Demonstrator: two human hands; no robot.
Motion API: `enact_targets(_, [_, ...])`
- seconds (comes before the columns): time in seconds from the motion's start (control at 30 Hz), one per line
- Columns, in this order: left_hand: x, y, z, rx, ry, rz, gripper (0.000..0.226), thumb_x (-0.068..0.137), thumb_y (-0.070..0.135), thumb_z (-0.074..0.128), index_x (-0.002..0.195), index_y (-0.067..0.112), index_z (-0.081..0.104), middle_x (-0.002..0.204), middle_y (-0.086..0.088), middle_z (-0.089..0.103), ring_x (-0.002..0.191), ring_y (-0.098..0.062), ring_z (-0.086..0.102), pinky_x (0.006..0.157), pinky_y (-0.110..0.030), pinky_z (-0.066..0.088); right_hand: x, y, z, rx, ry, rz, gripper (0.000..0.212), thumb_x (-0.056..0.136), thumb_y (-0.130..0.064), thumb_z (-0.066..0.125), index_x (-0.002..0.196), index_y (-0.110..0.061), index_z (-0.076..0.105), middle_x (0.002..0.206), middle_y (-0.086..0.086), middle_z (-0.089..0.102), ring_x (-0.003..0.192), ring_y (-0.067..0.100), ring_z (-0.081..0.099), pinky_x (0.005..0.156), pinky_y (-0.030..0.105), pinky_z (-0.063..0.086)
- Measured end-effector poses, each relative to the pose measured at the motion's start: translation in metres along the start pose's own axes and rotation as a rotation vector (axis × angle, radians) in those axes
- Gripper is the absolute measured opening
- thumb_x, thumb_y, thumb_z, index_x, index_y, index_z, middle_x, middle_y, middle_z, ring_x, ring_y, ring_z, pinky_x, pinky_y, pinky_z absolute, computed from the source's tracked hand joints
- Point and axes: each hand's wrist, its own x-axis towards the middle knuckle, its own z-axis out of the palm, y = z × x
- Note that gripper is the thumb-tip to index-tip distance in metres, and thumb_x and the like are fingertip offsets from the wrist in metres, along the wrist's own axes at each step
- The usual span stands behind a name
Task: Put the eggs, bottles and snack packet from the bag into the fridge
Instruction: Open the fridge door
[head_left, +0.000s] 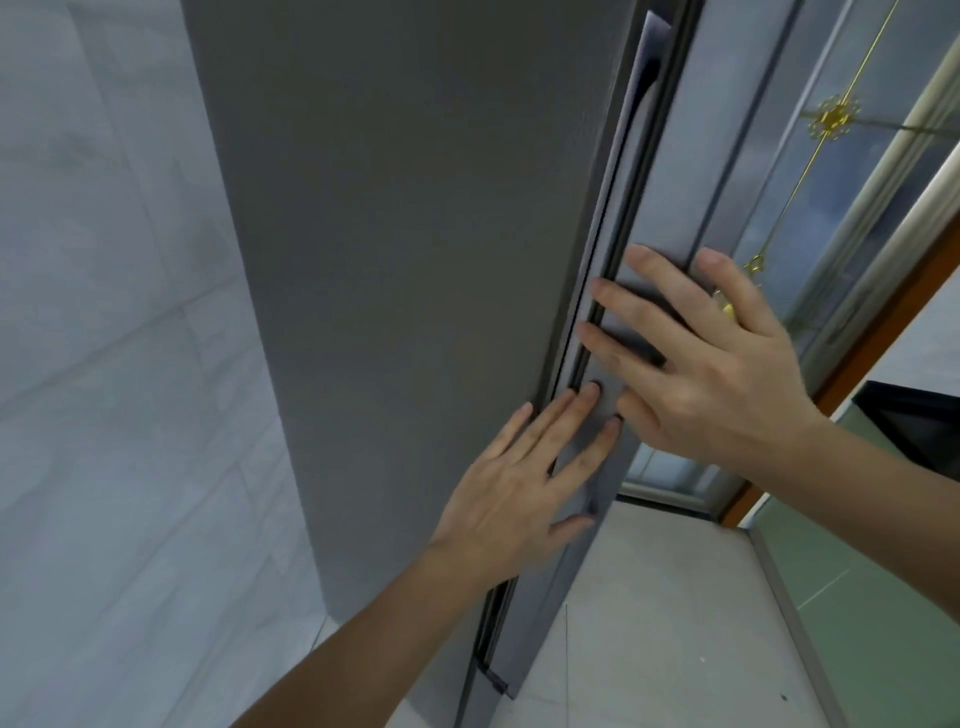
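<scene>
Fridge (395, 249): a tall grey cabinet viewed from its side, filling the middle of the frame. The fridge door (667, 171) is seen nearly edge-on along the cabinet's right side, as a paler grey strip. A narrow dark seam (605, 291) is visible between door and cabinet; whether the door is fully seated cannot be told. A handle recess (644, 78) is noted high on the door's edge.

Left hand (519, 483): laid flat across the cabinet's front edge, fingers straight and slightly spread, fingertips resting on the door face. Nothing is held.

Right hand (711, 364): placed flat on the door face just above the left hand, fingers straight and spread wide, fingertips reaching to the seam. Nothing is held. Its thumb lies just beside the left fingertips.

Surroundings: a pale tiled wall (104, 312) is seen left of the fridge and a light floor (649, 623) below. Behind the door stands a glass panel (810, 218) with a gold ornament (832, 117), edged by a wooden frame (883, 332).
</scene>
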Motion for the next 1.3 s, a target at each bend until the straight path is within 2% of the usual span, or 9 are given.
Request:
enact_targets(0.13, [0.011, 0.021, -0.001, -0.056, -0.008, 0.131, 0.08, 0.096, 0.046, 0.054, 0.159, 0.021, 0.013, 0.166, -0.011, -0.005, 0.154, -0.025, 0.003, 0.121, -0.048, 0.021, -0.038, 0.019, -0.024, -0.016, -0.034, -0.032, 0.042, 0.087, -0.024, 0.063, 0.127, -0.014, 0.07, 0.145, 0.012, 0.057, 0.139, 0.039, 0.048, 0.117, 0.053, 0.028])
enact_targets(0.3, [0.03, 0.051, 0.003, -0.215, 0.088, 0.265, 0.07, 0.095, 0.031, 0.056, 0.156, 0.014, 0.025, 0.165, -0.006, 0.012, 0.153, -0.02, 0.014, 0.12, -0.046, 0.025, -0.084, 0.04, -0.062, -0.085, -0.127, -0.013, 0.048, 0.09, -0.025, 0.066, 0.136, -0.014, 0.064, 0.147, 0.014, 0.054, 0.139, 0.042, 0.047, 0.117, 0.06, 0.029])
enact_targets(0.43, [0.046, 0.067, 0.025, -0.478, 0.176, 0.202, 0.064, 0.092, 0.017, 0.062, 0.15, 0.009, 0.036, 0.161, -0.011, 0.028, 0.15, -0.021, 0.024, 0.117, -0.046, 0.031, -0.122, 0.058, -0.096, -0.098, -0.207, 0.045, 0.043, 0.088, -0.017, 0.066, 0.131, -0.011, 0.068, 0.145, 0.016, 0.055, 0.138, 0.043, 0.047, 0.113, 0.062, 0.035])
enact_targets(0.53, [0.058, 0.07, 0.051, -0.528, 0.085, 0.121, 0.062, 0.095, 0.021, 0.057, 0.152, 0.01, 0.034, 0.161, -0.004, 0.029, 0.149, -0.016, 0.025, 0.118, -0.045, 0.03, -0.157, 0.07, -0.12, -0.115, -0.283, 0.146, 0.039, 0.087, -0.013, 0.063, 0.124, -0.007, 0.071, 0.141, 0.019, 0.058, 0.137, 0.044, 0.048, 0.107, 0.063, 0.041])
enact_targets(0.67, [0.085, 0.084, 0.087, -0.487, -0.051, 0.153, 0.059, 0.099, 0.033, 0.046, 0.153, 0.014, 0.031, 0.162, -0.001, 0.028, 0.148, -0.014, 0.025, 0.119, -0.044, 0.026, -0.2, 0.073, -0.138, -0.153, -0.345, 0.308, 0.03, 0.084, -0.011, 0.062, 0.11, -0.002, 0.075, 0.131, 0.021, 0.065, 0.129, 0.042, 0.057, 0.105, 0.063, 0.043])
enact_targets(0.83, [0.134, 0.122, 0.126, -0.476, -0.107, 0.185, 0.059, 0.098, 0.037, 0.047, 0.152, 0.017, 0.033, 0.159, 0.001, 0.034, 0.148, -0.014, 0.027, 0.119, -0.047, 0.025, -0.254, 0.059, -0.13, -0.07, -0.419, 0.428, 0.03, 0.089, -0.015, 0.06, 0.111, -0.002, 0.074, 0.123, 0.021, 0.069, 0.121, 0.041, 0.063, 0.106, 0.061, 0.043])
enact_targets(1.07, [0.204, 0.192, 0.16, -0.463, -0.11, 0.294, 0.073, 0.089, 0.034, 0.055, 0.154, 0.013, 0.03, 0.158, 0.0, 0.036, 0.149, -0.016, 0.025, 0.121, -0.054, 0.014, -0.318, 0.066, -0.083, 0.1, -0.546, 0.63, 0.042, 0.088, -0.018, 0.058, 0.127, -0.004, 0.066, 0.128, 0.018, 0.065, 0.122, 0.038, 0.06, 0.108, 0.052, 0.044])
enact_targets(1.2, [0.239, 0.209, 0.18, -0.504, -0.134, 0.346, 0.076, 0.091, 0.029, 0.056, 0.156, 0.011, 0.021, 0.163, 0.0, 0.024, 0.152, -0.013, 0.017, 0.124, -0.045, 0.014, -0.355, 0.088, -0.056, 0.143, -0.655, 0.715, 0.056, 0.089, -0.026, 0.059, 0.14, -0.005, 0.056, 0.137, 0.017, 0.06, 0.127, 0.035, 0.056, 0.108, 0.047, 0.045])
enact_targets(1.3, [0.261, 0.2, 0.196, -0.493, -0.115, 0.307, 0.073, 0.092, 0.025, 0.057, 0.155, 0.007, 0.025, 0.163, -0.005, 0.025, 0.151, -0.018, 0.021, 0.123, -0.047, 0.02, -0.38, 0.106, -0.035, 0.13, -0.746, 0.732, 0.062, 0.089, -0.033, 0.057, 0.144, -0.005, 0.051, 0.14, 0.017, 0.058, 0.129, 0.035, 0.056, 0.109, 0.048, 0.045])
